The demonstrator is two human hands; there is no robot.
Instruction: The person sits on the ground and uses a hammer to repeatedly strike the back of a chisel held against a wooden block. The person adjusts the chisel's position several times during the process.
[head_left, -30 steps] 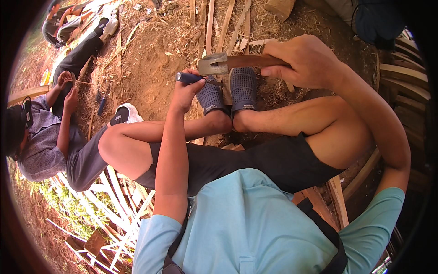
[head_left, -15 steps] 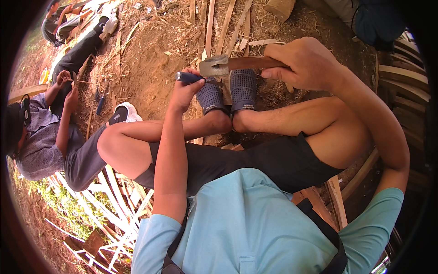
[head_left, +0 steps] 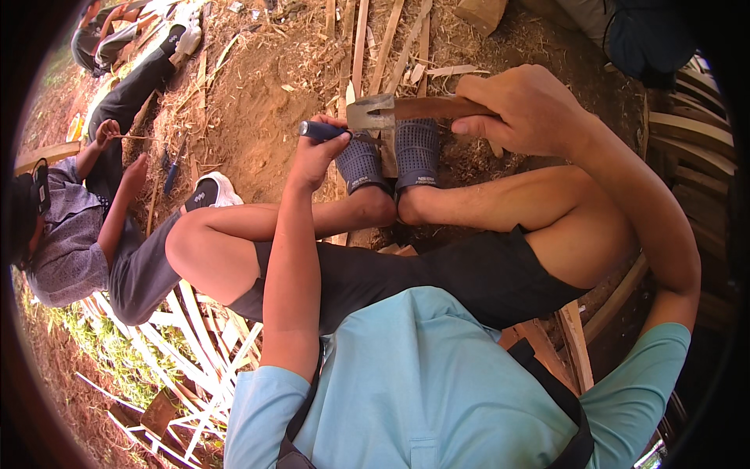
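Observation:
My left hand (head_left: 319,156) is closed round the dark blue handle of a knife (head_left: 319,131). Its thin dark blade points right, across the front of my shoes, and is partly hidden. In my right hand (head_left: 525,109) is the wooden handle of a hammer (head_left: 372,112). The hammer's grey metal head hangs just above and right of my left fingers; whether it touches the blade I cannot tell. A narrow wooden strip (head_left: 388,160) lies between my two dark perforated shoes (head_left: 416,152).
Several long wooden strips (head_left: 361,47) stretch away beyond my feet. A wood block (head_left: 480,14) lies at the top. On the left sits a co-worker (head_left: 66,242) with a thin stick, near a blue-handled tool (head_left: 172,178). Pale slats (head_left: 207,336) are piled at lower left, more wood (head_left: 691,148) at right.
The hammer head has shifted slightly right and up, while my left hand stays almost still. The co-worker's hands have moved apart.

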